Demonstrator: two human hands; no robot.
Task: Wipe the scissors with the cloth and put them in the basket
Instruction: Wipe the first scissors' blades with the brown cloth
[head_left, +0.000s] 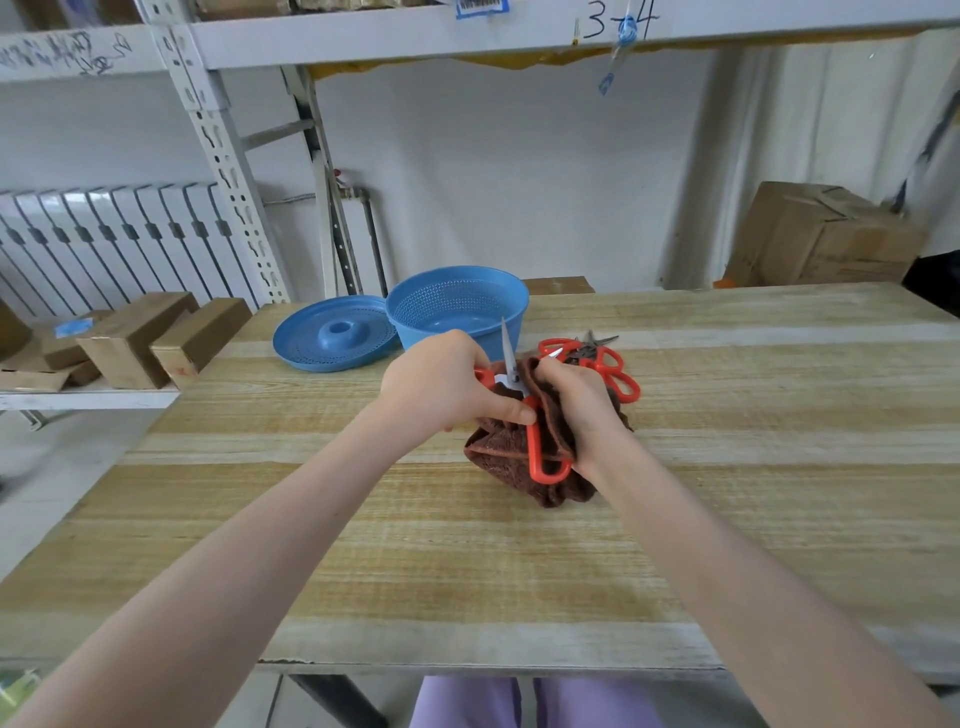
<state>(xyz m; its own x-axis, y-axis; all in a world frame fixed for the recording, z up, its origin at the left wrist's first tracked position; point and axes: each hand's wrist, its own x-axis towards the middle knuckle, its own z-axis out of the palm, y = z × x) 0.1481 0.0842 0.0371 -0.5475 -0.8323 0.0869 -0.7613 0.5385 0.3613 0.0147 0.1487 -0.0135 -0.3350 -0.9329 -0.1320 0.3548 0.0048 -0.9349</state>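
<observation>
Currently: wiping under way

Roughly mid-way across the pale wooden plank table (727, 467), the left hand (441, 387) grips the orange-handled steel scissors (533, 436). Its fingers curl round one handle loop, its thumb presses just below the pivot, and the blade tip points to 12 o'clock. The right hand (579, 410) is closed around the crumpled brown terry cloth (493, 452), bunching it against the scissors (the other handle loop pokes out of the folds toward 6 o'clock). At 12 o'clock from the hands stands the round blue perforated plastic basket (457, 306), with its blue perforated lid (332, 335) lying beside it at 10 o'clock. Further orange-handled scissors (608, 364) lie at 1 o'clock, just behind the right hand.
</observation>
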